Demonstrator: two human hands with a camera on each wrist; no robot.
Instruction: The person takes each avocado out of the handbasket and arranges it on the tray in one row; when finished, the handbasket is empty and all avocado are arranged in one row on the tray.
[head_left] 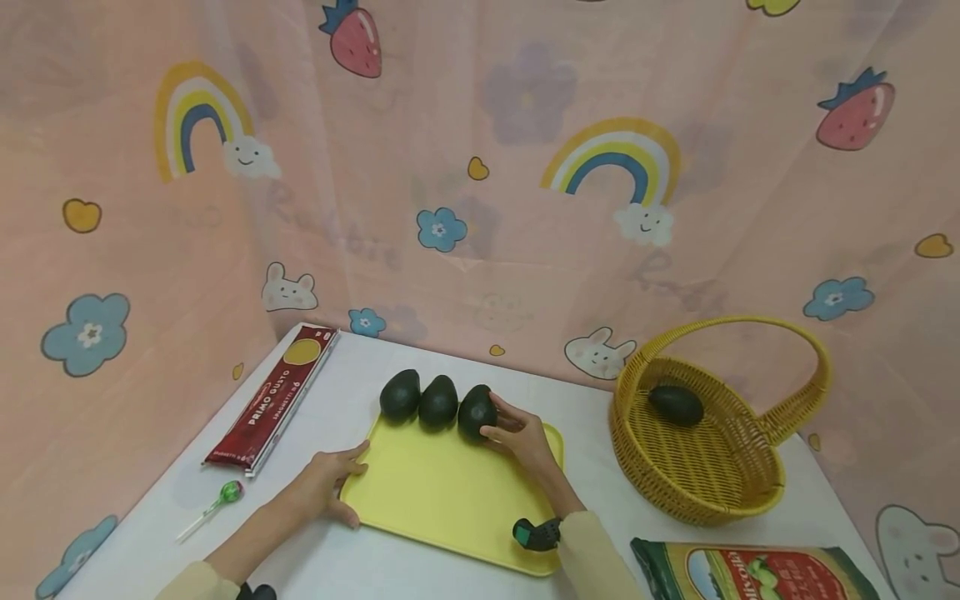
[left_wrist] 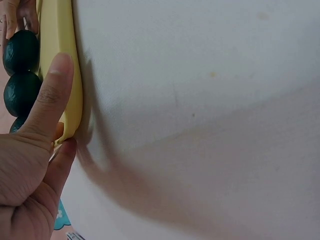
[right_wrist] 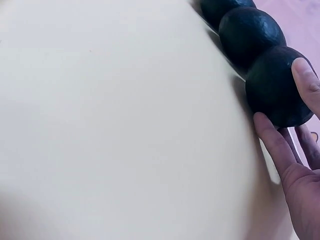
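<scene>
Three dark green avocados stand in a row along the far edge of a yellow tray [head_left: 442, 492]. My right hand [head_left: 525, 442] grips the rightmost avocado [head_left: 474, 412], thumb on one side and fingers on the other, as the right wrist view shows. Close beside it are the middle avocado [head_left: 438, 402] and the left avocado [head_left: 400, 395]. My left hand [head_left: 324, 487] is spread at the tray's left side, its fingers touching the rim. In the left wrist view its thumb [left_wrist: 52, 90] lies straight across the tray's edge near a corner.
To the right stands a yellow wicker basket [head_left: 637, 467] with an avocado [head_left: 677, 405] inside. A green and red food packet [head_left: 757, 571] lies before it. On the left are a red spaghetti packet [head_left: 273, 400] and a green lollipop [head_left: 231, 492]. A patterned cloth [head_left: 495, 250] hangs behind.
</scene>
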